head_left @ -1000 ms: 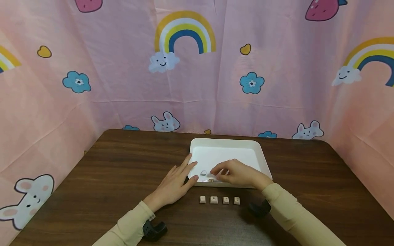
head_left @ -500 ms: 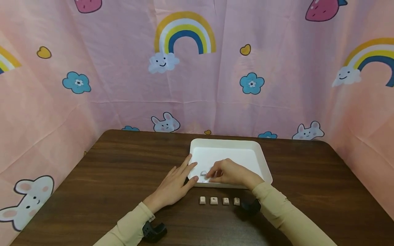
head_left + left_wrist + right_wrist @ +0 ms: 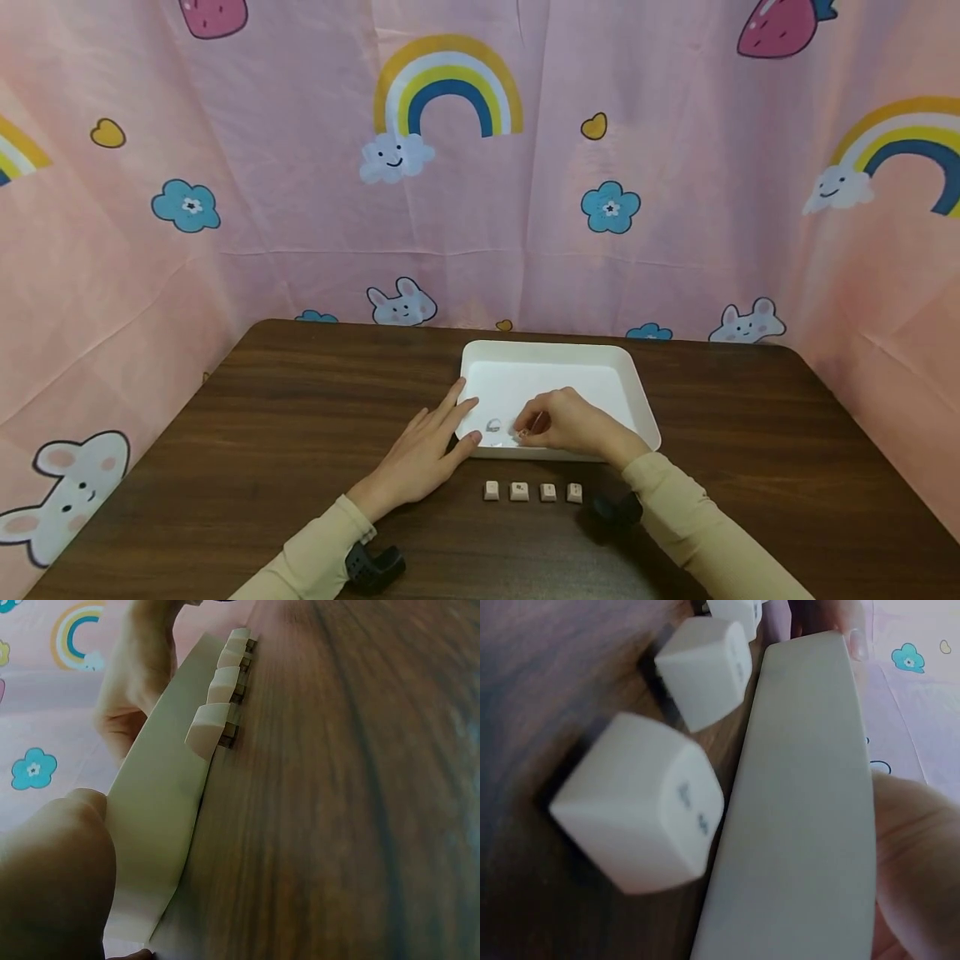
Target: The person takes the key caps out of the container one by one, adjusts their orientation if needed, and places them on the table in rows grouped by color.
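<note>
My left hand (image 3: pixel 420 454) rests on the left end of the white tray (image 3: pixel 637 400), fingers spread and fairly straight along its rim. In the left wrist view its thumb (image 3: pixel 60 862) lies at the near rim. My right hand (image 3: pixel 570 425) reaches over the near rim, its thumb and fingertips pinching a small pale piece (image 3: pixel 522 434) with brown marks, low in the tray; its kind is too small to tell. A small clear or silvery piece (image 3: pixel 492 426) lies in the tray left of those fingertips. The right wrist view hides the fingertips behind the tray wall.
Several white keyboard keycaps stand in a row on the brown table (image 3: pixel 337 383), just before the tray; the rightmost keycap (image 3: pixel 641 806) bears dark printed marks. The left wrist view shows dark parts under the keycaps. A printed curtain (image 3: pixel 480 192) hangs behind the table.
My right hand moved left within the tray, then slightly back right, and now a small brown-marked piece shows at its fingertips. My left hand has stayed on the tray.
</note>
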`<action>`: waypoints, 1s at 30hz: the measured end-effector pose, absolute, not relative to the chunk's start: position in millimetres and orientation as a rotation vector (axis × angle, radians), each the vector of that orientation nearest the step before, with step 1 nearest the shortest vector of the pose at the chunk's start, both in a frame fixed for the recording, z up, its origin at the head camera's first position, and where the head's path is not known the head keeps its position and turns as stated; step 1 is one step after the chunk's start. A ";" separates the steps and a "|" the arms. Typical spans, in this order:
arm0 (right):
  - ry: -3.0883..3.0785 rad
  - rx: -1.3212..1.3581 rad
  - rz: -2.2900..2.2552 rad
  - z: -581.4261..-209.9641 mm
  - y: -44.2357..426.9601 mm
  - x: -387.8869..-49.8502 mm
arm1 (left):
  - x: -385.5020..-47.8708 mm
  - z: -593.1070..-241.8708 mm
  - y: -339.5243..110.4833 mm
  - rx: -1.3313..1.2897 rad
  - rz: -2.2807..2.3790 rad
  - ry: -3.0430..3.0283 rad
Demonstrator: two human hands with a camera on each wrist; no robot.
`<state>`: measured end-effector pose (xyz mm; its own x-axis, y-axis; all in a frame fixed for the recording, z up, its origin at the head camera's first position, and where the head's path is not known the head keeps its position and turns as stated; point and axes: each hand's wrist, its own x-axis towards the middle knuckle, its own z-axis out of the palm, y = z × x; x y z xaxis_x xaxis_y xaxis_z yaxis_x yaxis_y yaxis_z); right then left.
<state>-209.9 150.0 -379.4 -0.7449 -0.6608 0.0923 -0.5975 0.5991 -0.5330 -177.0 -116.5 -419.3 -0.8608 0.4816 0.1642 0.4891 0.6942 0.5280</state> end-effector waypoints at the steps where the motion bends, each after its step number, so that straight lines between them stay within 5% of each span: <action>1: 2.713 -1.062 -0.840 -379.2 150.2 -209.9 | -177.3 -419.2 -116.3 -0.825 -0.905 -2.875; 30: 3.008 -1.045 -1.411 -389.4 179.7 -170.4 | -175.1 -420.9 -116.4 -0.853 -0.892 -2.847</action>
